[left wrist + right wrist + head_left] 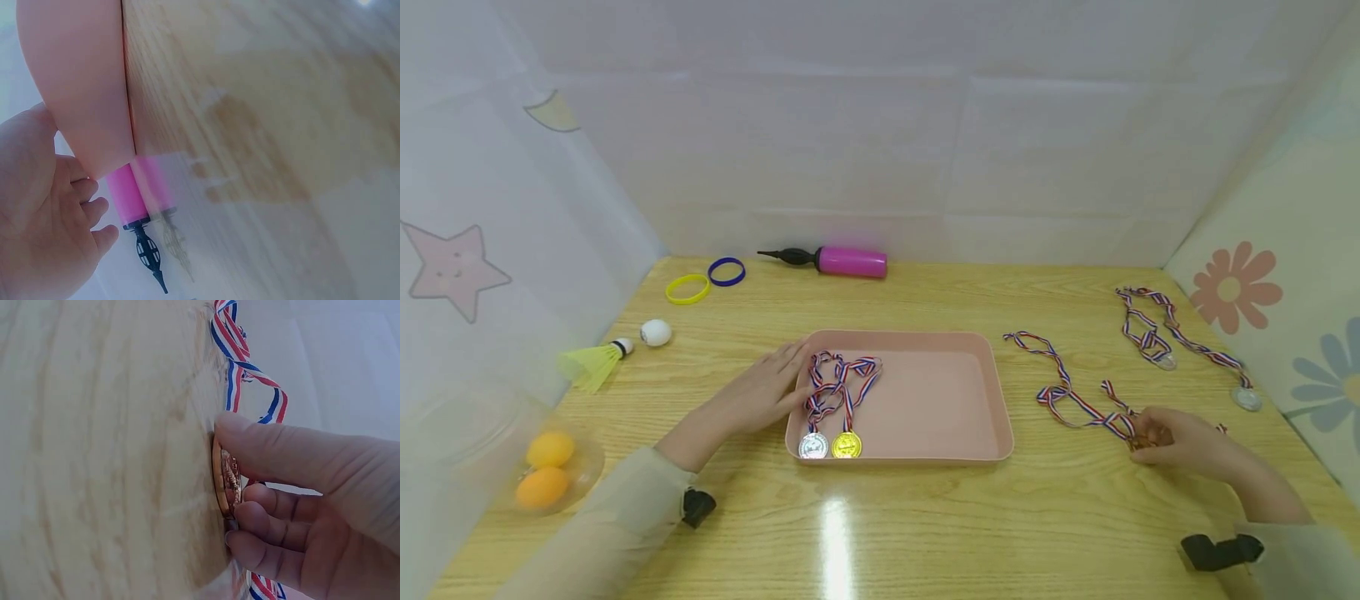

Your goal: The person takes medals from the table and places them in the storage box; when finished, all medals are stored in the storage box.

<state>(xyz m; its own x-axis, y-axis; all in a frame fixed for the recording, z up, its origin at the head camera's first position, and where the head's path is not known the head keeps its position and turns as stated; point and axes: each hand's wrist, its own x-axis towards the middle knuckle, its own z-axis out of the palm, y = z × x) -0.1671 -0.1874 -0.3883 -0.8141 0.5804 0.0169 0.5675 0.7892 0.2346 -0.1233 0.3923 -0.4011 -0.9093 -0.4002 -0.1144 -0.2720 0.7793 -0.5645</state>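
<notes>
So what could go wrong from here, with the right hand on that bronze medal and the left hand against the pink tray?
The right hand pinches the bronze medal flat on the wooden table, so its edge could slip from the fingertips. Its long striped ribbon trails across the table and could drag or snag. In the pink plastic tray, steadied by the left hand, two medals' ribbons already lie looped together, so a third might tangle.

Pale beige long sleeves; black wrist-mounted device on each forearm.
</notes>
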